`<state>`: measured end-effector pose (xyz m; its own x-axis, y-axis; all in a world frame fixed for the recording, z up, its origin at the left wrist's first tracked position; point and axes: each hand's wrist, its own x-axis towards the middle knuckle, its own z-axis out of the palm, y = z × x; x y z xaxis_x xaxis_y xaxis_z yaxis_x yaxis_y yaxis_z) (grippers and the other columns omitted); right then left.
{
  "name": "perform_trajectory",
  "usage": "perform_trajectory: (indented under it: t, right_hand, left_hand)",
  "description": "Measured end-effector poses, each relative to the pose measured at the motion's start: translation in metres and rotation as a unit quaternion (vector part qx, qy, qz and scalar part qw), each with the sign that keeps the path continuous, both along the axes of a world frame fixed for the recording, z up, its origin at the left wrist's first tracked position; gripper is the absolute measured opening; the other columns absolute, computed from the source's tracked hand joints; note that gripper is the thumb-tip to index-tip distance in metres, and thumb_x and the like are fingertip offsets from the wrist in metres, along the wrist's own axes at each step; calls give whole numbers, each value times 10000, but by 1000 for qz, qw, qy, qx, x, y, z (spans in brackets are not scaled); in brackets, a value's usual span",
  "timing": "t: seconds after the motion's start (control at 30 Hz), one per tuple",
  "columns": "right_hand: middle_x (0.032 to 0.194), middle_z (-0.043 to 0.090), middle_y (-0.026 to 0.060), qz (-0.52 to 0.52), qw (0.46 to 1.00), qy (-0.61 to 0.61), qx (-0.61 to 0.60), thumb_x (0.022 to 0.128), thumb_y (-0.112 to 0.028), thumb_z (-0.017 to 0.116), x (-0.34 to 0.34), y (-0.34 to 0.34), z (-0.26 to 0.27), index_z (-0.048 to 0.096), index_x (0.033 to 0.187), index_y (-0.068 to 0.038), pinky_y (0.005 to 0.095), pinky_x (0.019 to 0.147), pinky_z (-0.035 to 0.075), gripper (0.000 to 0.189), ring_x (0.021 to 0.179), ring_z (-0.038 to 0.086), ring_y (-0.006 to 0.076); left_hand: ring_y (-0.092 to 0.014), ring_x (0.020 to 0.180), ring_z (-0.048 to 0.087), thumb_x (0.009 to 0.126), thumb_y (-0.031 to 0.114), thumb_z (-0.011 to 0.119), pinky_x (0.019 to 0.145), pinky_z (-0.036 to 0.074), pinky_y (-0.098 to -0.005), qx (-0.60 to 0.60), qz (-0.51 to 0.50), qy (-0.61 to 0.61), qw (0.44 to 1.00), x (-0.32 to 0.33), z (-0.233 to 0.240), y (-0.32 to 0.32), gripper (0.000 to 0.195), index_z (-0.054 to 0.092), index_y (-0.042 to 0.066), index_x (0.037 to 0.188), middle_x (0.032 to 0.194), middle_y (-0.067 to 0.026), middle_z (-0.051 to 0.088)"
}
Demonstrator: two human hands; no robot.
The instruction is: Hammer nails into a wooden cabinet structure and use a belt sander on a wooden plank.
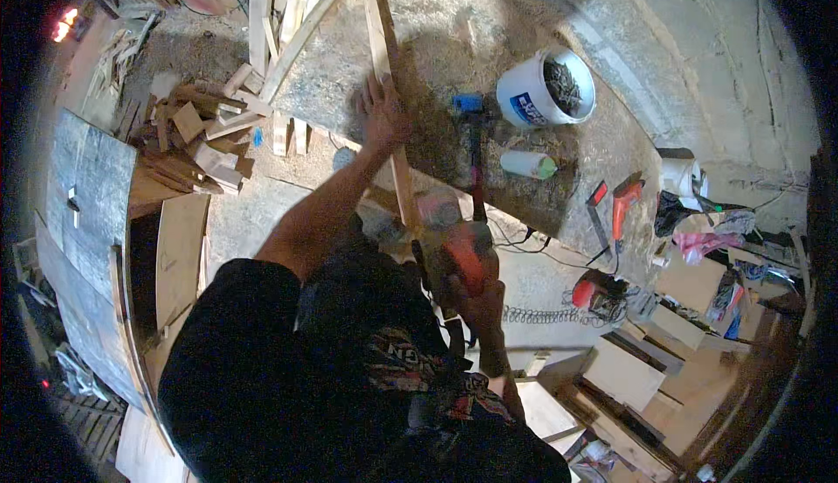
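Observation:
A long wooden strip lies across the workbench, its near end towards my body. My left hand grips it near the middle, fingers over its upper face. My right hand is shut on a red and dark power tool, held at the strip's near end. Motion blur and my hand hide the tool's exact kind and where it meets the wood. To the right of the strip lies a hammer-like tool with a blue head. Beside it are a white bottle with a green cap and a tilted white bucket of nails.
Wood offcuts are heaped at left, near leaning boards. An orange power tool and a square lie on the bench's right. Below are a coiled hose and several panels. A fire burns far left.

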<state>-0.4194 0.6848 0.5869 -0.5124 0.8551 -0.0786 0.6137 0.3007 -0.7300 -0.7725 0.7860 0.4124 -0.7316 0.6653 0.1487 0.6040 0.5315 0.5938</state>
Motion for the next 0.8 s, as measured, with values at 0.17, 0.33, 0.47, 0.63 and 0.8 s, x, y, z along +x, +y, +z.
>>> perform_trajectory:
  t: [0.17, 0.33, 0.47, 0.63, 0.8]
  right_hand:
    - [757, 726, 163, 11, 991, -79, -108, 867, -477, 790, 13, -36, -6, 590, 1249, -34, 441, 639, 563, 618, 732, 743, 343]
    - [732, 701, 177, 17, 986, -74, -150, 881, -515, 768, 27, -63, -35, 654, 1160, -36, 430, 592, 528, 567, 692, 719, 362]
    - [770, 714, 194, 27, 987, -89, -131, 881, -509, 766, 22, -67, -21, 645, 1169, -27, 430, 594, 529, 574, 713, 713, 404]
    - [782, 721, 196, 5, 987, -101, -123, 891, -468, 760, -11, -56, -37, 640, 1166, -23, 439, 621, 548, 536, 717, 726, 373]
    - [869, 738, 177, 70, 995, -68, 22, 907, -378, 759, -45, -21, -72, 533, 1326, -25, 439, 672, 567, 593, 741, 733, 364]
  left_hand:
    - [-454, 1400, 439, 907, 311, 697, 1066, 439, -588, 87, -74, 172, 978, -82, 34, 45, 759, 374, 8, 1523, 1535, -268, 430]
    - [-434, 1434, 428, 1014, 294, 531, 1201, 361, -491, -4, -237, 306, 922, -243, -6, 66, 601, 381, 44, 1540, 1570, -246, 417]
    - [-438, 1456, 398, 1040, 287, 490, 1214, 344, -480, 65, -312, 286, 904, -238, -27, 78, 561, 381, 73, 1547, 1595, -240, 386]
    - [-404, 1452, 417, 1081, 388, 430, 1219, 316, -508, 178, -326, 343, 863, -272, -38, 65, 545, 403, 109, 1548, 1579, -203, 430]
    - [-410, 1533, 241, 987, 232, 561, 1223, 281, -522, -52, -308, 342, 886, -233, -36, 74, 630, 385, 60, 1567, 1677, -204, 208]
